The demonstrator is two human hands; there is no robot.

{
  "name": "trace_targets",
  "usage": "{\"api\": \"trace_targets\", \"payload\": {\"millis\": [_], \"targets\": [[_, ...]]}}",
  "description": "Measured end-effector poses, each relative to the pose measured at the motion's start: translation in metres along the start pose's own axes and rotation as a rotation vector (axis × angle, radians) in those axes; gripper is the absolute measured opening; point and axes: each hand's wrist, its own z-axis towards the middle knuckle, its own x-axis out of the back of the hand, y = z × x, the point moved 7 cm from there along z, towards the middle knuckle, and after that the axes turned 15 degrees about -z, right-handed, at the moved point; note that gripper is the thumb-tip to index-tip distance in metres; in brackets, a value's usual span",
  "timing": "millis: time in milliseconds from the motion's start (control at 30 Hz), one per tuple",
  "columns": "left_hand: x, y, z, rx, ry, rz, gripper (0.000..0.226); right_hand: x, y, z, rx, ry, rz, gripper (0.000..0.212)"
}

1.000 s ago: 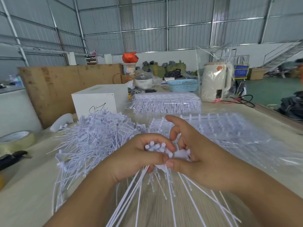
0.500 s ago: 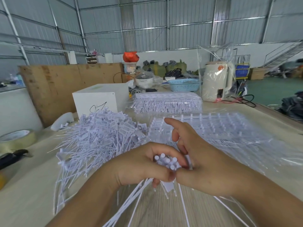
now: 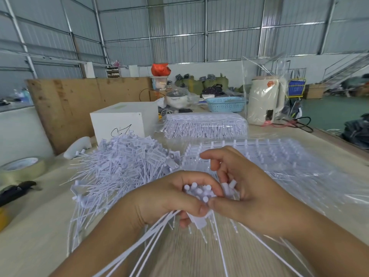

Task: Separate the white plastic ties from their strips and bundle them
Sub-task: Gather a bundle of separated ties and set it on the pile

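white ties bunched, tails splayed

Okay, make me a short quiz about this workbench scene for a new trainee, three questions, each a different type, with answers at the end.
1. True or false: the left hand grips a bundle of ties with their heads pointing up.
2. Multiple choice: the loose pile of separated ties lies (A) to the left of the hands, (B) inside the blue basket, (C) on top of the white box.
3. Fill in: the roll of tape sits at the table's far ____ edge.

Key: 1 true; 2 A; 3 left.
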Motion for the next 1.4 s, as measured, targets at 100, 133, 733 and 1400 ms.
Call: {"api": "trace_targets", "payload": {"millis": [100, 133, 733, 1400], "targets": [[0.003, 0.000, 0.002, -0.034, 0.056, 0.022, 0.030, -0.001, 0.004, 0.003, -0.012, 0.004, -0.023, 0.053], [0.004, 0.000, 0.003, -0.044, 0.079, 0.029, 0.029, 0.000, 0.005, 0.004, -0.015, 0.011, -0.014, 0.049], [0.021, 0.010, 0.000, -0.221, 0.191, -0.023, 0.026, 0.006, 0.023, 0.004, -0.153, -0.149, 0.369, 0.018], [0.028, 0.013, 0.001, -0.340, 0.408, -0.107, 0.020, 0.005, 0.019, 0.007, -0.117, -0.055, 0.440, 0.020]]}}
